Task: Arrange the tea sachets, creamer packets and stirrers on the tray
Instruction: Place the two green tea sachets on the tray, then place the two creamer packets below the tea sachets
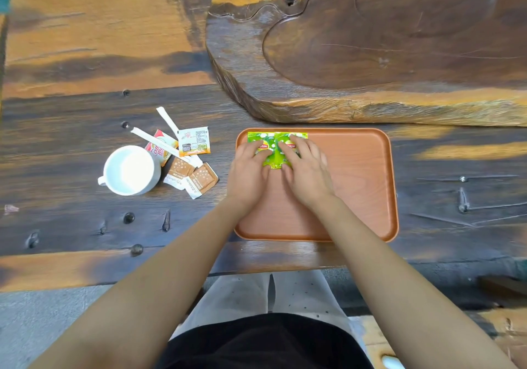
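Two green tea sachets (pixel 276 147) lie side by side under both hands' fingers (pixel 288 152).

Matt wood-grain tray (pixel 359 174), glossy green sachets (pixel 273 140), rough wooden table (pixel 85 129)

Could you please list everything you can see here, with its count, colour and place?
green tea sachets: two, green, side by side at the tray's far left corner, under the fingers
tray: one, reddish brown, on the table in front of the person
white cup: one, white, on the table left of the tray
brown packets: two, brown and white, between cup and tray
white packet: one, white with orange edge, beyond the brown packets
red and orange sachet: one, partly under a stirrer
stirrers: two, in white wrappers, by the packets
carved wooden slab: one, dark brown, beyond the tray
left hand: flat on the left sachet
right hand: flat on the right sachet
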Tool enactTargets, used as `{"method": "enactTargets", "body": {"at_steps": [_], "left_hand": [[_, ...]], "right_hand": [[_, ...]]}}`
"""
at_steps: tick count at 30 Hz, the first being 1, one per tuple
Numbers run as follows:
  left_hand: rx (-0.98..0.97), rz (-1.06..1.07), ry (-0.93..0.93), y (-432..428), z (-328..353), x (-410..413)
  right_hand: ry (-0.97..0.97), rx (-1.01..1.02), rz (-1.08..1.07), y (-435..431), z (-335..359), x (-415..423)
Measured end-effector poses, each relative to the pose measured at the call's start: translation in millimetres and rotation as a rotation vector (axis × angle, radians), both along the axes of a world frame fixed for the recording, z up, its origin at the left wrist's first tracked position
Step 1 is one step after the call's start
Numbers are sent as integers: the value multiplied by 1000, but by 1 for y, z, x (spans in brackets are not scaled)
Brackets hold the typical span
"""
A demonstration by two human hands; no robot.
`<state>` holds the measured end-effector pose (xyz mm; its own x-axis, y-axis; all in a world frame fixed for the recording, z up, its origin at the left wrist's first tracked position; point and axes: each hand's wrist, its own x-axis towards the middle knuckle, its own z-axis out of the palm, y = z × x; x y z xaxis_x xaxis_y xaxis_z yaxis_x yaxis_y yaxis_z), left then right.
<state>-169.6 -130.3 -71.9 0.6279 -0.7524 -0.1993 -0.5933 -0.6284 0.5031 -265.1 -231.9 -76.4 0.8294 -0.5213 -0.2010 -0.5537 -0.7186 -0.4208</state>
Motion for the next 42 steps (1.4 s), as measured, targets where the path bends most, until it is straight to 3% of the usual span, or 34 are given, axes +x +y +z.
{"method": "enactTargets", "body": {"at_steps": [12,17,21,25,28,42], "left_hand": [[-67,16,-39,9,13,14],[-102,155,-67,40,36,59],[104,260,-78,66,46,128],[369,180,3,79,41,181],[430,184,63,80,33,193],[699,73,27,65,37,194]], "right_hand": [[-57,2,-9,-4,16,9],[-93,93,87,10,28,54],[-39,115,224,30,32,110],[74,106,300,48,23,158],[135,101,311,60,11,171],[142,80,-24,79,3,170]]}}
